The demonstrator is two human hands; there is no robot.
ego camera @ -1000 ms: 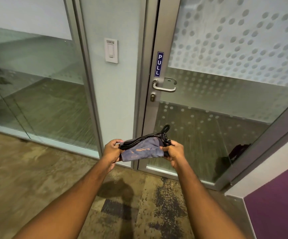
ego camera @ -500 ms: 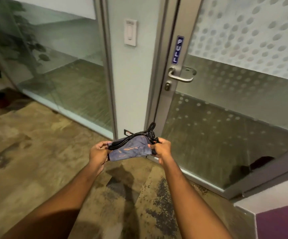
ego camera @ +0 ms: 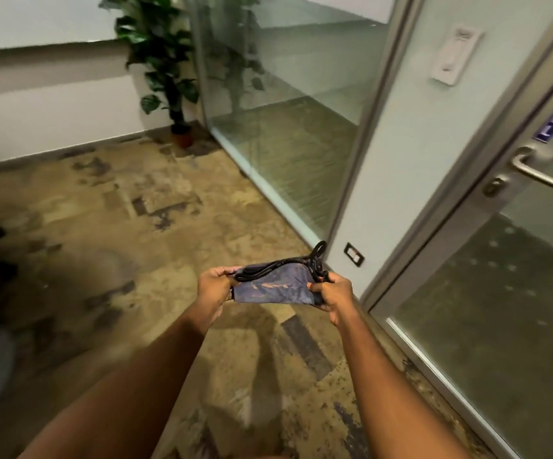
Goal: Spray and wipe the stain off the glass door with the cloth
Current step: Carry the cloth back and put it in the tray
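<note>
Both hands, left hand (ego camera: 214,286) and right hand (ego camera: 333,293), pinch opposite ends of a folded blue-grey cloth (ego camera: 273,288), stretching it; it looks soft, light, best gripped bunched.

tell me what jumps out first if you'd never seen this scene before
Both hands, left and right, hold a folded bluish cloth stretched between them at the centre, over a mottled tan carpet. To the right stands the glass door with its metal handle at the edge of view. A leafy potted plant stands in the far corner, top left.
</note>
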